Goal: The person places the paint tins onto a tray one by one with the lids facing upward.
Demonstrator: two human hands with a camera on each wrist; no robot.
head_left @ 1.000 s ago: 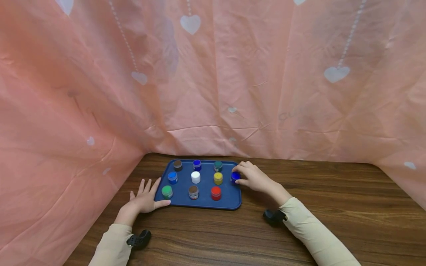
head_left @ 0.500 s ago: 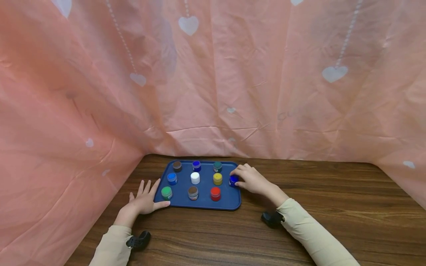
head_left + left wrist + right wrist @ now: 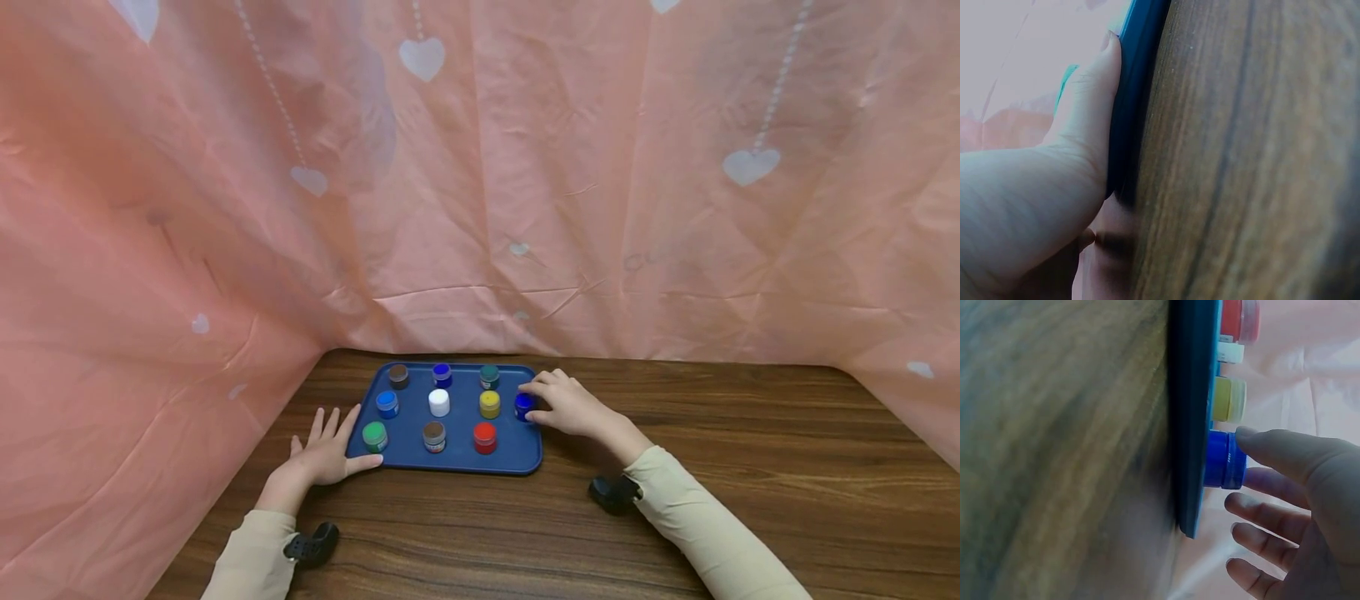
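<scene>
Fingers [image 3: 1272, 450] touch blue jar [image 3: 1224, 460], wrist view shows.

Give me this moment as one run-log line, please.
right hand: touches blue jar | left hand: rests against tray edge
</scene>
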